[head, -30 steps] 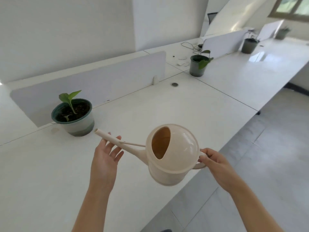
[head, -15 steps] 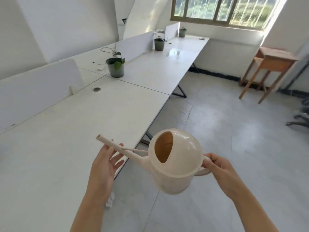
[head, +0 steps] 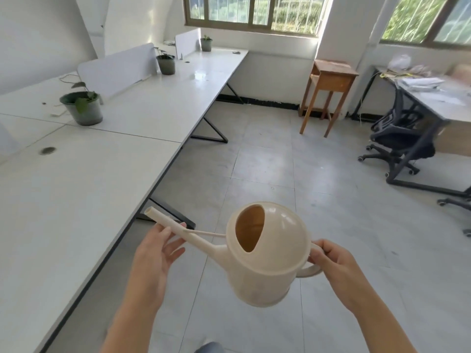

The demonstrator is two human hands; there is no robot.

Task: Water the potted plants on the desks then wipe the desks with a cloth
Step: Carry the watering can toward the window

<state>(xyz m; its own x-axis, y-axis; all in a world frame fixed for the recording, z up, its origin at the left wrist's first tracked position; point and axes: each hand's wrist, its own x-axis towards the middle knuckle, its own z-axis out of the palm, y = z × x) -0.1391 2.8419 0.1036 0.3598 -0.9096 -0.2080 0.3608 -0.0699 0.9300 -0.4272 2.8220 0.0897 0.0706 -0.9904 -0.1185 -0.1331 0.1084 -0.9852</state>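
I hold a cream watering can [head: 267, 261] in front of me over the floor, its spout pointing left. My right hand [head: 334, 266] grips its handle. My left hand [head: 155, 256] supports the spout from below with fingers relaxed. A row of white desks [head: 76, 200] runs along the left. On them stand three potted plants: a near dark pot [head: 82, 107], a middle pot [head: 166, 63] and a far pot [head: 206, 44] by the window.
White divider panels [head: 119, 67] stand along the back of the desks. A wooden side table [head: 328, 80] stands by the far wall. A black office chair [head: 400, 138] and a cluttered desk [head: 433, 95] are at the right. Grey tiled floor lies between.
My view has swung right, away from the nearest potted plant, which has left the frame. The can now hangs over the floor beside the desk edge; both hands keep their hold.
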